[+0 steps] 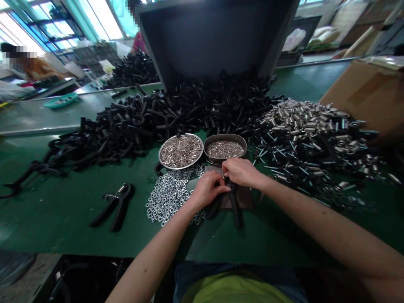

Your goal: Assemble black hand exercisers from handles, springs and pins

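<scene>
A black hand grip exerciser [235, 206] lies on a small brownish plate [246, 197] in front of me, its two handles pointing towards me. My left hand [208, 188] is closed on its upper end, thumb stretched across it. My right hand [241, 171] pinches at the same end from the far side; what sits between its fingertips is too small to make out. Just beyond are a round dish [161, 160] of small metal pins and an oval tin [226, 159] of tiny metal parts. Silvery nuts [168, 195] are heaped beside my left forearm.
Another hand grip exerciser [115, 206], with a spring, lies at the left. Black handles [132, 122] are piled across the back below a tipped grey bin [214, 42]. Springs [309, 118] and black-headed screws [280, 155] spread rightwards near a cardboard box [362, 92]. Other people sit behind.
</scene>
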A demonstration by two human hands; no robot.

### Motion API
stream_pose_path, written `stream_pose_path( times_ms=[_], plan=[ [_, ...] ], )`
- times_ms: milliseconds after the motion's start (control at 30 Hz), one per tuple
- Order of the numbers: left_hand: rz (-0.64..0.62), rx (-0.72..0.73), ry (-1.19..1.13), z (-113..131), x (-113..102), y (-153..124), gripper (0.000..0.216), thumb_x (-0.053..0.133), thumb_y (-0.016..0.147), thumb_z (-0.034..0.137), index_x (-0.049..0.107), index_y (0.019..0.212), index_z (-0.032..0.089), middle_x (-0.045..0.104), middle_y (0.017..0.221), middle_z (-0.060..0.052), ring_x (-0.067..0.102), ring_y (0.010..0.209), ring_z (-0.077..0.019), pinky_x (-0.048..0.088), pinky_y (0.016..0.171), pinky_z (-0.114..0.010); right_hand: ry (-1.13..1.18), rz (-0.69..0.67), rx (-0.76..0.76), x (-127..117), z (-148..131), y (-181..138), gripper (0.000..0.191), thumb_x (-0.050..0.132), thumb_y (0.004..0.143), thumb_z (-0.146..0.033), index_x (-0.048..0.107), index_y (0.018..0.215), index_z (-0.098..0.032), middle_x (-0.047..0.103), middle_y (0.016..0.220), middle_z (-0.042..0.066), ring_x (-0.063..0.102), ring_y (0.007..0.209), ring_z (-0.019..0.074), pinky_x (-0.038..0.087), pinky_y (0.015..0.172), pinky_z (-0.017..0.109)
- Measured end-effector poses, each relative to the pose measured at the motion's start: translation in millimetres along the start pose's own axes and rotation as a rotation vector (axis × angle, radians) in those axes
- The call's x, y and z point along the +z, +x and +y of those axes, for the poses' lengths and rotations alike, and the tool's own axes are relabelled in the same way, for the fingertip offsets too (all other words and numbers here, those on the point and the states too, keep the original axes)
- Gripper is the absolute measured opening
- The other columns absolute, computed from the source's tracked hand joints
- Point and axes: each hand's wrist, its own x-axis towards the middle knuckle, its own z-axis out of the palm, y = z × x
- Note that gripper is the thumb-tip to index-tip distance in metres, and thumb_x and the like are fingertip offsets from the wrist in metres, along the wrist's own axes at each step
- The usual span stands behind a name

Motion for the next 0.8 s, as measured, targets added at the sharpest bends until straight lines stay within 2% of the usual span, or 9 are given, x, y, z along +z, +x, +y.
stream_pose_path(
  times_ms=[200, 367, 467, 533, 600, 700, 800],
  plan=[
    [0.033, -0.093, -0.091, -4.3, 6.8, -1.0, 0.019, 0.074, 0.068, 0.030, 0.060, 0.067, 0.018, 0.058, 0.071, 0.002, 0.053, 0.073, -0.0151, 0.038, 0.067, -0.026, 0.092, -0.008, -0.004, 8.5, 10.4, 6.2, 0.008, 0.058, 0.075, -0.021, 0.064, 0.080, -0.023, 0.068, 0.083, 0.001, 0.060, 0.076, 0.0159, 0.036, 0.058, 0.023],
    [0.039, 0.000, -0.073, -4.8, 9.0, -2.1, 0.018, 0.072, 0.070, 0.030, 0.060, 0.066, 0.018, 0.057, 0.075, 0.001, 0.054, 0.077, -0.0159, 0.039, 0.072, -0.026, 0.176, 0.084, -0.066, 19.4, 20.8, -11.3, 0.019, 0.055, 0.080, -0.021, 0.061, 0.098, -0.021, 0.064, 0.090, 0.001, 0.058, 0.082, 0.0148, 0.042, 0.069, 0.025],
    [-0.012, 0.059, -0.043, -1.7, 5.6, 0.0, 0.018, 0.070, 0.072, 0.030, 0.059, 0.066, 0.018, 0.057, 0.077, 0.001, 0.053, 0.078, -0.0154, 0.039, 0.072, -0.026, 0.202, 0.242, -0.108, 24.1, 35.9, -44.9, 0.022, 0.054, 0.082, -0.023, 0.059, 0.103, -0.019, 0.062, 0.098, 0.006, 0.056, 0.094, 0.0191, 0.044, 0.080, 0.031],
    [-0.050, 0.047, -0.010, 0.5, 2.0, 3.6, 0.019, 0.070, 0.072, 0.032, 0.059, 0.065, 0.018, 0.056, 0.078, 0.001, 0.052, 0.076, -0.0148, 0.038, 0.068, -0.025, 0.165, 0.342, -0.094, 28.4, 51.5, -75.8, 0.020, 0.051, 0.085, -0.025, 0.059, 0.102, -0.020, 0.062, 0.102, 0.007, 0.055, 0.099, 0.0217, 0.044, 0.083, 0.035],
    [-0.103, -0.026, -0.007, 1.2, -0.9, 8.7, 0.021, 0.071, 0.070, 0.034, 0.059, 0.063, 0.017, 0.055, 0.077, 0.001, 0.052, 0.071, -0.0139, 0.037, 0.062, -0.024, 0.077, 0.378, -0.012, 36.0, 69.4, -109.6, 0.021, 0.049, 0.087, -0.031, 0.059, 0.102, -0.022, 0.062, 0.103, 0.008, 0.056, 0.100, 0.0234, 0.046, 0.081, 0.037],
    [-0.233, -0.172, -0.107, -1.0, -1.6, 16.1, 0.026, 0.071, 0.067, 0.037, 0.057, 0.058, 0.016, 0.054, 0.061, 0.003, 0.048, 0.055, -0.0112, 0.032, 0.051, -0.023, -0.069, 0.397, 0.168, 55.0, 94.3, -155.0, 0.030, 0.050, 0.084, -0.045, 0.059, 0.101, -0.022, 0.062, 0.098, 0.009, 0.060, 0.087, 0.0253, 0.049, 0.066, 0.036],
    [-0.280, -0.231, -0.191, -3.7, 2.3, 18.9, 0.032, 0.073, 0.062, 0.041, 0.054, 0.055, 0.017, 0.048, 0.049, 0.005, 0.042, 0.046, -0.0097, 0.028, 0.046, -0.023, -0.123, 0.410, 0.285, 75.2, 109.5, -181.8, 0.033, 0.048, 0.082, -0.050, 0.059, 0.092, -0.020, 0.063, 0.088, 0.010, 0.061, 0.080, 0.0268, 0.049, 0.063, 0.038]
  ],
)
